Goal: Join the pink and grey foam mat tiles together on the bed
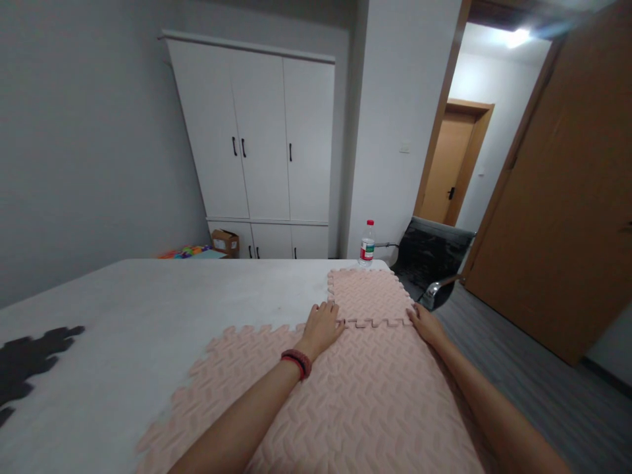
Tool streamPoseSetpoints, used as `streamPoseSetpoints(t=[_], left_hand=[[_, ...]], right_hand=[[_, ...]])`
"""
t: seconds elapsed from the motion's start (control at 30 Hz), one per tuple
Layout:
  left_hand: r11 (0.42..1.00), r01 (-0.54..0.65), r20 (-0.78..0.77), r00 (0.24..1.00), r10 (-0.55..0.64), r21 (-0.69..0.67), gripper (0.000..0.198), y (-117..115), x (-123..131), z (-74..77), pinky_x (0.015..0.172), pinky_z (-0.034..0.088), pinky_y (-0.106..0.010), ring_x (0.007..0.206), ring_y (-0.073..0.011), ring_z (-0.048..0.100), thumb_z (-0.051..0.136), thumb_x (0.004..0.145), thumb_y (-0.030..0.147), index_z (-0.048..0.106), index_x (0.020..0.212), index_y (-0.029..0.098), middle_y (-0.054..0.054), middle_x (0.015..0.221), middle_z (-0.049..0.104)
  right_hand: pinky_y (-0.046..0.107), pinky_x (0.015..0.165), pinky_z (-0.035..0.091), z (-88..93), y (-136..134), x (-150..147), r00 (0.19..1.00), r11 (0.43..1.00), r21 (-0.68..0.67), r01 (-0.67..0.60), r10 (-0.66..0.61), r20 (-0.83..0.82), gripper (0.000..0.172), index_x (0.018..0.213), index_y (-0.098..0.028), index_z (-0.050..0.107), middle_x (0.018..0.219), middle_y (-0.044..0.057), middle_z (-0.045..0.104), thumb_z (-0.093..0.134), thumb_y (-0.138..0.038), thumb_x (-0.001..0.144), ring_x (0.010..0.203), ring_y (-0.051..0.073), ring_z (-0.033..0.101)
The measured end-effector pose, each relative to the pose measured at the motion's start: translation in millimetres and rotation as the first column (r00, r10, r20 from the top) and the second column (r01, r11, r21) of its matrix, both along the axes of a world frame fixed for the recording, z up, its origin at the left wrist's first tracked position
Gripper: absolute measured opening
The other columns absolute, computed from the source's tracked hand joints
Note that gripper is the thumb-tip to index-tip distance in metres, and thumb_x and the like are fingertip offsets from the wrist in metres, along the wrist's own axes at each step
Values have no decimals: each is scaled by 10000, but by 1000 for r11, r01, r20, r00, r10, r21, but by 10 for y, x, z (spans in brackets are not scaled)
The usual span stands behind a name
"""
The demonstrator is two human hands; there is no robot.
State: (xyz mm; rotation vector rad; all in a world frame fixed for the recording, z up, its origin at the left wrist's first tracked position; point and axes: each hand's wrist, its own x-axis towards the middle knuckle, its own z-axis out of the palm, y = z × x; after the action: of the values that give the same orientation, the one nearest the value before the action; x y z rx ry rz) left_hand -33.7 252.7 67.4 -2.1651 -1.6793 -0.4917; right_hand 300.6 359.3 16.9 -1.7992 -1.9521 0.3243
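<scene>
Pink interlocking foam mat tiles with a woven-looking texture lie on a white table. A smaller-looking far foam tile [370, 294] meets the large near foam tile [365, 395] along a toothed seam, where thin dark gaps show. My left hand [323, 326] lies flat with spread fingers over the left end of that seam; a dark red bracelet [297, 362] circles the wrist. At the seam's right end, my right hand [425, 324] takes the mat's edge between thumb and fingers, some of them hidden beyond the edge.
A bottle [367, 245] with a red cap stands behind the far tile. Dark grey foam pieces [29, 362] lie on the white table [148, 329] at left. Past the right edge is a black chair [432, 257]. Behind are a cardboard box [226, 242] and a white cabinet [261, 131].
</scene>
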Motion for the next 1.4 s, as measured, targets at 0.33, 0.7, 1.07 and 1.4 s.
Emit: streamPoseSetpoints(t=[0.33,0.7,1.07,1.4], left_hand=[[990,127,24,992,-126,-60,307,-35,4,67,956,392,-477,1098,-224,494,513,858,335,528,1119,174,-69,1168,539],[891,421,69,907,-415,-171,371,13,-9,79,1014,322,-348,1185,-161,452,367,896,214,475,1230,333,-22,1253,535],[845,492,131,870,-475,-209,342,54,3,33,983,377,-415,1172,-201,471,464,856,184,526,1184,259,-40,1242,546],[862,460,168,886,-431,-214,379,-45,63,105,984,385,-374,1140,-218,493,485,840,430,542,1174,260,-65,1202,564]], right_hand=[[314,999,327,-3,0,-16,1000,999,-32,5,-4,22,594,1341,-94,348,1352,151,441,335,-478,887,1198,222,462],[343,931,380,155,-163,-64,995,999,-48,5,0,98,614,1356,-168,369,1282,104,525,345,-541,869,1117,245,526],[425,991,316,306,-232,-186,968,998,-57,-7,21,251,620,1292,-155,420,1315,145,472,336,-588,855,1194,262,447],[637,1016,48,174,4,-927,950,994,-100,32,0,311,764,1434,-215,201,1500,145,136,177,-682,829,1371,316,63]])
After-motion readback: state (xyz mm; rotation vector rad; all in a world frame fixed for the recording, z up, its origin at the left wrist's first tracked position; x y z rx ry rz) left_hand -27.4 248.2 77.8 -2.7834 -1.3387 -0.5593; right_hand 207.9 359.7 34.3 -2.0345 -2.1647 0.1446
